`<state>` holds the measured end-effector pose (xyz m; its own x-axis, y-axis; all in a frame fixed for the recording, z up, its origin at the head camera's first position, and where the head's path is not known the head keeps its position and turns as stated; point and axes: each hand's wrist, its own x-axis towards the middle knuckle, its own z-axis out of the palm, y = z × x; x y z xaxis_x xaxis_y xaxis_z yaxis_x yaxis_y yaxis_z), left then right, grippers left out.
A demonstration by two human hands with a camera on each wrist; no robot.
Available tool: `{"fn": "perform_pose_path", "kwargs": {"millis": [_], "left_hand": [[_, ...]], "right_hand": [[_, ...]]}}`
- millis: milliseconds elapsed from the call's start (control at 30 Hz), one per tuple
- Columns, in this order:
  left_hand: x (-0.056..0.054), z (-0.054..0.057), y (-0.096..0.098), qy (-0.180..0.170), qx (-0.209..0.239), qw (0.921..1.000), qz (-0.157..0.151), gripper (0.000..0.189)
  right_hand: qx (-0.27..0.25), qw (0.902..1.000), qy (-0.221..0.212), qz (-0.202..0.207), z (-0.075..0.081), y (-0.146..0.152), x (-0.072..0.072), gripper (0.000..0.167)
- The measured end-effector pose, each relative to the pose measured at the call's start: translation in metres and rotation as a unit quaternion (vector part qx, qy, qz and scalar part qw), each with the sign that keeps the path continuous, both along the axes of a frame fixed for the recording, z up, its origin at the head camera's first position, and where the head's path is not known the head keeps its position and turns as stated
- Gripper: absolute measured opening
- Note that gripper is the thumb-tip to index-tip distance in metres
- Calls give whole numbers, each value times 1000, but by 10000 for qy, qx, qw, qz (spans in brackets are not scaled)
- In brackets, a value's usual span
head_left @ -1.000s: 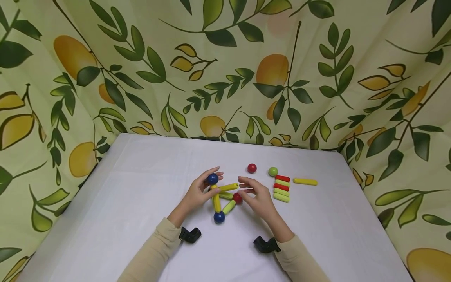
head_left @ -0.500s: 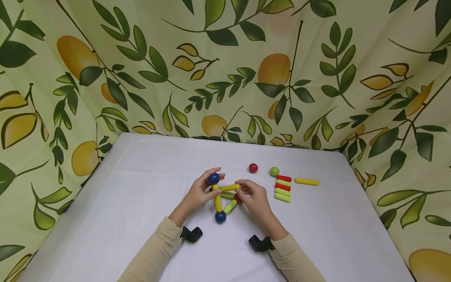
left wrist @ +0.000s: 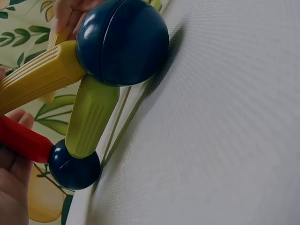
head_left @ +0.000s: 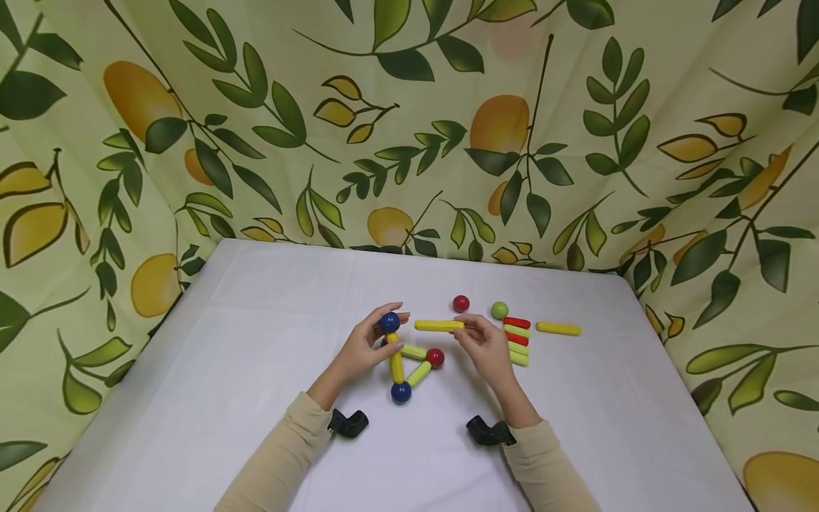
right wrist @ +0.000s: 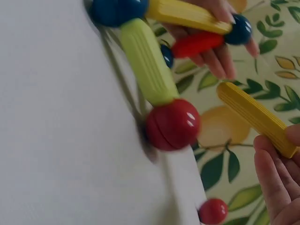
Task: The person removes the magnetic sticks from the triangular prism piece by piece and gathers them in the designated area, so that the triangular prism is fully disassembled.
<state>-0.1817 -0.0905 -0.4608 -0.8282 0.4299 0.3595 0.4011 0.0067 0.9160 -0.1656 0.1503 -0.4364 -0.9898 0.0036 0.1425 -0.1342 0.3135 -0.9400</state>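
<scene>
Yellow rod [head_left: 438,326], its end at left hand [head_left: 367,348] half-second ago, now farther right, apart from ball-and-rod frame [head_left: 397,366], pinched by right hand [head_left: 489,348]. Left hand grips frame's left side. Right wrist view shows frame's red rod [right wrist: 197,43], unclear in head view. Beyond: red ball [head_left: 461,304], green ball [head_left: 500,310]. Right hand partly covers short-rod row [head_left: 518,339].

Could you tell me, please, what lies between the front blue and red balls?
A green rod joins the front blue ball to the front red ball, as the head and right wrist views show.
</scene>
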Motion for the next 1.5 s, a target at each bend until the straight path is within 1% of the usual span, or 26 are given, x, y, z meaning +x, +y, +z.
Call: {"fn": "perform_pose_path", "kwargs": {"millis": [133,233,267,300,400,467,500,533,567,667,733,800,867,967,1067,1133,1200,1267,1333,1500], "left_hand": [[-1,0,1,-19,62,10000,-68,61],[-1,0,1,-25,78,9999,-70,61],[-1,0,1,-30,70,10000,-64,61],[-1,0,1,-37,80,9999,-68,61],[-1,0,0,-36,60,10000,-57,61],[0,1,0,-12,43,10000,-64,61],[0,1,-1,6,43,10000,-66,61],[0,1,-1,16,41,10000,-69,61],[0,1,-1,21,44,10000,-70,61],[0,2,-1,9,44,10000,-60,61],[0,2,-1,-23,53,10000,-55,61],[0,2,-1,-28,36,10000,-48,61],[0,1,-1,-22,41,10000,-53,60],[0,1,-1,18,21,10000,-44,60],[1,2,-1,35,13,10000,-46,60],[1,2,0,46,-9,10000,-32,60],[1,1,0,67,-28,10000,-18,61],[0,0,0,82,-49,10000,-22,61],[-3,-6,0,35,-50,10000,-48,63],[-12,-26,-1,-176,32,9995,-255,67]], "right_hand": [[26,9997,-15,-259,-9,32,-10,28],[109,9978,-84,-644,-19,60,-14,32],[102,9969,-21,-777,-28,73,-17,37],[130,9956,-59,-921,-30,83,-17,40],[115,9924,244,-1201,-53,121,-22,55],[67,9900,448,-1334,-64,144,-22,62],[57,9892,452,-1392,-60,151,-18,58],[36,9878,526,-1466,-61,159,-16,57],[-23,9868,462,-1550,-56,165,-12,52],[-484,9825,155,-1792,-40,175,-2,36],[-746,9787,-93,-1910,-33,181,3,32],[-999,9749,-334,-1961,-31,188,4,33],[-910,9741,-541,-1998,-33,193,4,36],[-661,9732,-782,-2058,-40,200,1,38],[-656,9682,-998,-2198,-49,204,-4,38],[-791,9633,-1117,-2308,-55,205,-7,37],[-853,9605,-1117,-2400,-59,206,-9,37],[-685,9598,-1144,-2470,-62,207,-11,38],[-442,9593,-1185,-2526,-65,207,-13,39],[578,9528,-1365,-2651,-69,208,-15,39]]}}
